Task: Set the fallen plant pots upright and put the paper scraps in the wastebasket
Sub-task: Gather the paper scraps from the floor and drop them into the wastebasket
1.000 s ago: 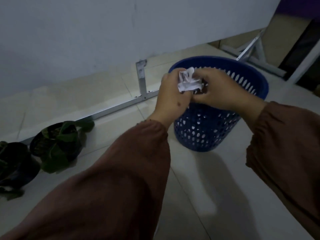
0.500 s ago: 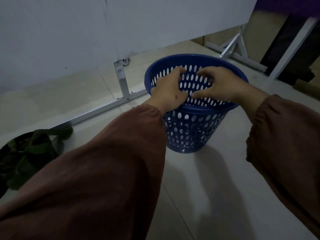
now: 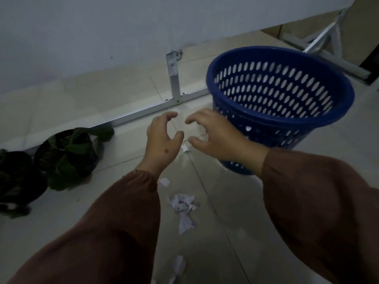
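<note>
A blue perforated wastebasket (image 3: 281, 117) stands on the tiled floor at the right. My left hand (image 3: 163, 141) and my right hand (image 3: 217, 136) hover side by side to its left, both empty with curled, spread fingers. White paper scraps lie on the floor below them: a small one (image 3: 185, 148) between the hands, another small scrap (image 3: 164, 181) by my left sleeve, a crumpled bunch (image 3: 182, 210) lower down, and one more piece (image 3: 178, 265) near the bottom edge. Two dark plant pots stand upright at the left, one leafy pot (image 3: 69, 154) and a second pot (image 3: 14, 181) beside it.
A white panel on a metal frame (image 3: 173, 78) runs along the floor behind the pots and basket. More metal legs (image 3: 328, 39) stand at the far right. Pale floor tiles spread around the scraps.
The crumpled paper held over the basket a second ago has left my hands. Both hands have moved from the basket's rim to its left, and the view has tilted down onto scraps on the floor.
</note>
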`<act>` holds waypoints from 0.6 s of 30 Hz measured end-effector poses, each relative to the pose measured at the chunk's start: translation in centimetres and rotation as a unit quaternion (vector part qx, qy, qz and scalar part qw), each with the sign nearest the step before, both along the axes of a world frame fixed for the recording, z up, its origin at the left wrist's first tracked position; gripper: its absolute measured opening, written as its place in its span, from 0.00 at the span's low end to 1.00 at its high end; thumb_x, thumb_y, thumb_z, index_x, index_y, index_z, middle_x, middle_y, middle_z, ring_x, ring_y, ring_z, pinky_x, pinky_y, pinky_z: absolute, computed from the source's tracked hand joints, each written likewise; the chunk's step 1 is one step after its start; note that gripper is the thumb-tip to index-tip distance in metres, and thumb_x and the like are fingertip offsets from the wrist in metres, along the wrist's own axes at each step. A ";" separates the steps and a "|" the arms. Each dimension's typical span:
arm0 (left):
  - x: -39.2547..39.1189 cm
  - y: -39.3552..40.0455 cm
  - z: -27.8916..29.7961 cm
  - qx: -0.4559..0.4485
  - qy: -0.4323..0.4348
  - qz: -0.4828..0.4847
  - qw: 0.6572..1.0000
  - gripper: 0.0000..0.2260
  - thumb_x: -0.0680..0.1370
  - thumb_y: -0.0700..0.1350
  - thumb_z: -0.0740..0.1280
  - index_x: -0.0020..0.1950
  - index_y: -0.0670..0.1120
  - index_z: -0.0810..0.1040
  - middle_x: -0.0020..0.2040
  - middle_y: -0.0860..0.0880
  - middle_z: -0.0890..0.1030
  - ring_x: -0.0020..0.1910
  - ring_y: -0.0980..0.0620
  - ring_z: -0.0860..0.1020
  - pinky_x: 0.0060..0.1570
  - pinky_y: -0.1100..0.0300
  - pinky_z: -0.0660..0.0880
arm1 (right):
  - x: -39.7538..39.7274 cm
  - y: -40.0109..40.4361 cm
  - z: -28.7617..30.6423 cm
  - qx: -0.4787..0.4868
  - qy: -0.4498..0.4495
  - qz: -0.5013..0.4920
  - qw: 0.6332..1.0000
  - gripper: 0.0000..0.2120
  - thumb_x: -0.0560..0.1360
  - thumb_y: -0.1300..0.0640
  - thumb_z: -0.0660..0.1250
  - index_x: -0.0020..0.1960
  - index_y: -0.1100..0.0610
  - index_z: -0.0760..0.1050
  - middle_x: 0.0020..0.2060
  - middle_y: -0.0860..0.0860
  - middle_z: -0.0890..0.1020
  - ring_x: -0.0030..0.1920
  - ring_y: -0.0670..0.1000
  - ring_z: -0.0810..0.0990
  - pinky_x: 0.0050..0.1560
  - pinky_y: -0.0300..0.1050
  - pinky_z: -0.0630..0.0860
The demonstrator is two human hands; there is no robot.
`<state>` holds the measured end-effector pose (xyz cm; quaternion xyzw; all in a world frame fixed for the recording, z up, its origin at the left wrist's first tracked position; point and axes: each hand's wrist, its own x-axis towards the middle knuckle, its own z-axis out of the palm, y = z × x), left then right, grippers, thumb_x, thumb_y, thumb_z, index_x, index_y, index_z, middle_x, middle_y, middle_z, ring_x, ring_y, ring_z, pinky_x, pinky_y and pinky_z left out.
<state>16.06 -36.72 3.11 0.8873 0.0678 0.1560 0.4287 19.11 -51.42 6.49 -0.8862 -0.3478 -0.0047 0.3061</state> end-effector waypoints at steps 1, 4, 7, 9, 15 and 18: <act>-0.2 0.6 -0.9 0.001 0.013 0.008 1.000 0.19 0.73 0.41 0.65 0.64 0.48 0.68 0.64 0.46 0.71 0.65 0.46 0.66 0.62 0.57 0.63 | 0.0 1.0 -1.4 -0.009 0.018 0.013 1.000 0.19 0.73 0.54 0.67 0.63 0.56 0.70 0.62 0.54 0.73 0.61 0.50 0.70 0.61 0.44 0.69; -0.4 2.2 -3.3 0.008 0.051 0.031 0.998 0.19 0.74 0.41 0.64 0.64 0.49 0.68 0.65 0.45 0.70 0.66 0.46 0.66 0.62 0.57 0.62 | 0.5 3.5 -5.4 -0.036 0.061 0.032 0.997 0.22 0.72 0.55 0.66 0.64 0.56 0.67 0.63 0.54 0.70 0.64 0.53 0.67 0.63 0.49 0.69; 0.2 3.4 -5.7 0.027 0.080 0.044 0.995 0.19 0.74 0.41 0.65 0.65 0.48 0.67 0.65 0.44 0.69 0.66 0.46 0.66 0.62 0.59 0.60 | 1.7 5.0 -9.4 -0.063 0.100 0.020 0.993 0.24 0.72 0.56 0.66 0.67 0.56 0.65 0.66 0.54 0.66 0.66 0.55 0.65 0.63 0.51 0.70; 0.8 4.0 -7.4 0.034 0.098 0.042 0.994 0.20 0.74 0.41 0.65 0.65 0.46 0.67 0.65 0.43 0.69 0.66 0.45 0.66 0.61 0.60 0.60 | 2.9 5.7 -11.8 -0.087 0.124 0.005 0.988 0.26 0.72 0.55 0.66 0.68 0.56 0.62 0.68 0.55 0.63 0.68 0.56 0.62 0.64 0.53 0.70; 2.1 5.2 -11.9 0.029 0.145 0.042 0.988 0.21 0.73 0.41 0.65 0.66 0.45 0.67 0.66 0.43 0.69 0.66 0.44 0.65 0.62 0.56 0.62 | 7.2 7.7 -17.7 -0.118 0.161 -0.046 0.979 0.29 0.71 0.56 0.67 0.70 0.55 0.60 0.73 0.56 0.56 0.70 0.60 0.57 0.65 0.55 0.66; 1.6 6.3 -13.6 0.031 0.166 0.079 0.983 0.21 0.73 0.42 0.66 0.66 0.45 0.67 0.66 0.42 0.70 0.66 0.43 0.65 0.63 0.54 0.62 | 9.3 8.3 -20.0 -0.127 0.169 -0.081 0.974 0.31 0.71 0.56 0.67 0.71 0.55 0.60 0.74 0.57 0.55 0.71 0.60 0.56 0.67 0.55 0.64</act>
